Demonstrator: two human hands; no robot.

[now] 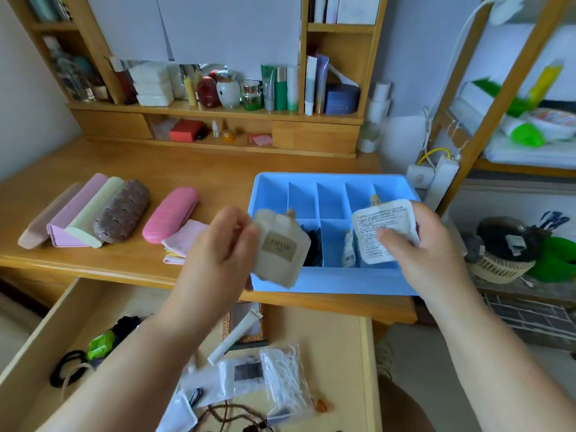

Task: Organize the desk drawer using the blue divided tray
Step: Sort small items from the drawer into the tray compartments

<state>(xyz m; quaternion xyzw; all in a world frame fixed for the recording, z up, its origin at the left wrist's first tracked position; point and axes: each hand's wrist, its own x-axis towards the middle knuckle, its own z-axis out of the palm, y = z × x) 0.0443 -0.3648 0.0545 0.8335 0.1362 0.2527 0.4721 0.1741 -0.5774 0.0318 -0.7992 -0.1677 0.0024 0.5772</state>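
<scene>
Blue divided tray (336,280) on the wooden desk (109,266), just above the open drawer (46,332), with a dark thing and a small packet already in its near slots. Left hand (218,244) up in front of the tray's near-left corner, pinching a tan pouch (279,251) with a label on it; right hand (427,241) over the tray's right side, holding a white pouch (385,233), thumb pressed on its printed face. Down in the drawer: black hair ties (67,367), a white tube (235,336), clear plastic bags (286,378).
</scene>
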